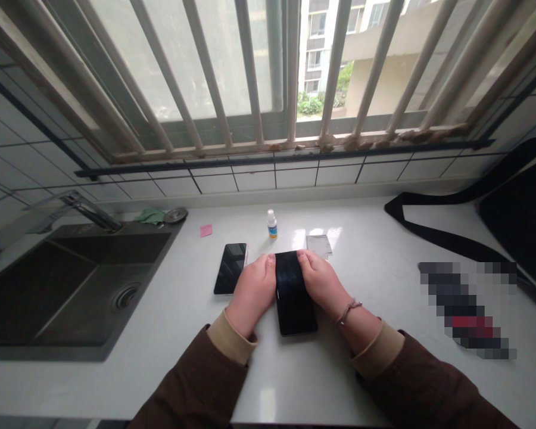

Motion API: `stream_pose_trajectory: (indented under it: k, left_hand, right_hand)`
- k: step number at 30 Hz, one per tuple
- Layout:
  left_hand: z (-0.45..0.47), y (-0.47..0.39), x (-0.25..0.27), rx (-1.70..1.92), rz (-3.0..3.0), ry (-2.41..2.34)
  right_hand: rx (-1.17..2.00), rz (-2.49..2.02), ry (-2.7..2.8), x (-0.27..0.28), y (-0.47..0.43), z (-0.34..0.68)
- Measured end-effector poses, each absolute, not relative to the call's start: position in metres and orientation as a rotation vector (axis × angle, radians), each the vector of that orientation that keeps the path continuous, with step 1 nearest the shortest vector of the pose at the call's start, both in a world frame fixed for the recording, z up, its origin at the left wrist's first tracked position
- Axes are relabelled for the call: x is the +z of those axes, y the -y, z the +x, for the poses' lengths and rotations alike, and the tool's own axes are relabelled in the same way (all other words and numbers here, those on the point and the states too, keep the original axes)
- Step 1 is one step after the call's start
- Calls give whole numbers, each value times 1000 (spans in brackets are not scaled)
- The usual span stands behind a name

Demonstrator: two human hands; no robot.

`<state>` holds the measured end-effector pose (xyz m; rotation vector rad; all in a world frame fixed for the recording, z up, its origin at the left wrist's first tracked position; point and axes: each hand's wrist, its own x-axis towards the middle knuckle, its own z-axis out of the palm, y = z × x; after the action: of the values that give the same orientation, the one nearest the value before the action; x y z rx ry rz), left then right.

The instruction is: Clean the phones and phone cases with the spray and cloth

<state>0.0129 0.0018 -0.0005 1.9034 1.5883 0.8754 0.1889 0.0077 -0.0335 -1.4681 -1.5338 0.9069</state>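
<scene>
A black smartphone (296, 304) is held between my two hands over the white counter. My left hand (254, 286) grips its left edge, thumb at the far left corner. On the opposite edge my right hand (320, 275) is closed the same way, thumb near the far right corner. The fingers of both hands are mostly hidden beneath or behind the phone. A second dark phone (230, 269) lies on the counter just left of my left hand. Beyond the held phone stands a small white spray bottle (272, 226) with a blue and orange label. A silvery flat packet (318, 245) lies beyond my right hand.
A dark sink (71, 286) with a chrome faucet (92, 213) is on the left, with a green cloth (150, 216) and a metal strainer (175, 215) behind it. A pink paper (206, 230) lies on the counter (174, 333). At right are a black bag (520, 208) and a pixelated object (464, 310).
</scene>
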Motion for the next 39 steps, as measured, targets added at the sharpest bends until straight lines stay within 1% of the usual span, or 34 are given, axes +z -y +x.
stream_pose_trajectory:
  k: [4, 8, 10, 17, 21, 31, 39]
  left_hand:
    - [6, -2, 7, 783, 2213, -1971]
    - [-4, -4, 9, 451, 2235, -2418]
    - [-7, -4, 7, 311, 2194, -2506]
    - [-9, -5, 7, 99, 2059, -2535]
    - [-12, -10, 9, 36, 2000, -2538]
    - [-17, -13, 5, 105, 2029, -2548]
    - [-17, -15, 6, 193, 2054, -2508]
  right_hand:
    - [858, -1534, 1569, -37, -10, 191]
    - [797, -1630, 1614, -37, -11, 194]
    - [765, -1681, 1646, -36, -11, 195]
    - [638, -1836, 1759, -29, -10, 196]
    - [555, -1880, 1828, -27, -9, 195]
    - [371, -1964, 1972, -22, -3, 194]
    - [309, -1996, 2028, -21, -3, 194]
